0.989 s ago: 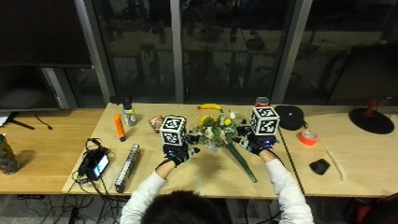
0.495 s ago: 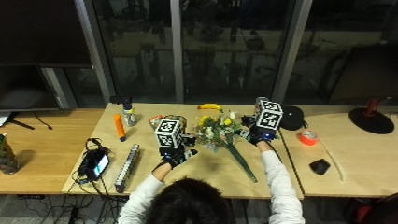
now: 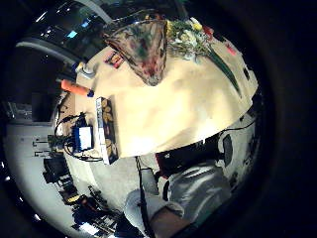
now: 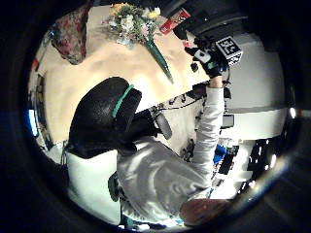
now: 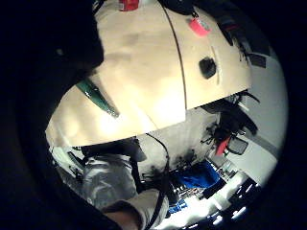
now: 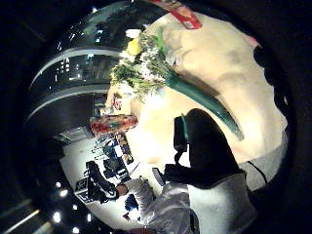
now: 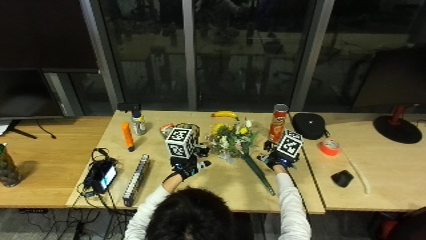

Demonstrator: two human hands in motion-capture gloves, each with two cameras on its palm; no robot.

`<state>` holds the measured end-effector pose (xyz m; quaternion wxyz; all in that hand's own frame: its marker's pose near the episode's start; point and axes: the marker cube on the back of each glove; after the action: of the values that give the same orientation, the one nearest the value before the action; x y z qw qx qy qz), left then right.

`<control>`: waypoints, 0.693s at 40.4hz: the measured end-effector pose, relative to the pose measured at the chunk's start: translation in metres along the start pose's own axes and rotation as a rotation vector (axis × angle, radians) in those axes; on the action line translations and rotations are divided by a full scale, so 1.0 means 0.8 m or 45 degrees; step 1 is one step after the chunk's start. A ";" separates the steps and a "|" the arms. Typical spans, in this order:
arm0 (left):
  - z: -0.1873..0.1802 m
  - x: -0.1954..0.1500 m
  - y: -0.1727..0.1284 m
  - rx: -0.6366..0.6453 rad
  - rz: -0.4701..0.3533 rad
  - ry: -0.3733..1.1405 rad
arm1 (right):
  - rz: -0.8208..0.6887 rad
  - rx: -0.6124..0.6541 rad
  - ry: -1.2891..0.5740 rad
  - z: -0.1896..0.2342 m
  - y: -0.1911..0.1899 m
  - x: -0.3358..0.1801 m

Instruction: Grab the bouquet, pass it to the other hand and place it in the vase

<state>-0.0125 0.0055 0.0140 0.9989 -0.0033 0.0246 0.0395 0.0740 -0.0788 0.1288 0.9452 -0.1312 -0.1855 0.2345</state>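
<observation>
The bouquet (image 7: 237,145) was seen lying flat on the table (image 7: 219,187), its flower heads toward the windows and its long green wrapped stem (image 7: 258,175) running back toward the person. The vase (image 3: 141,47), patterned and cone-shaped, stood just beside the flower heads on the person's left; in the outside view it was largely hidden behind the left hand.

A pick-up made by the flower heads rather than the stem was judged likely to crush or shed blooms. A sweep of the left hand (image 7: 183,167) past the bouquet could be expected to tip the vase, given how near it stood. A snack can (image 7: 277,122) on the far right side of the bouquet could also be knocked.

Nothing was held by either hand. The left hand's fingers appeared spread above the table beside the bouquet. The right hand (image 7: 276,160) hovered just beside the stem, but whether its fingers were spread or curled could not be told.
</observation>
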 end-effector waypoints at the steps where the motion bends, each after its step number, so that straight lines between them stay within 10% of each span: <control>1: 0.001 0.000 0.000 -0.003 0.000 0.000 | -0.039 0.072 -0.013 0.008 -0.018 0.001; 28: 0.009 -0.031 -0.006 -0.051 -0.081 0.026 | 0.087 0.108 0.352 0.144 0.002 -0.039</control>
<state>-0.0361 -0.0012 0.0228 0.9991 -0.0245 0.0340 0.0081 0.0004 -0.0744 0.2222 0.9579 -0.1285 -0.0387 0.2540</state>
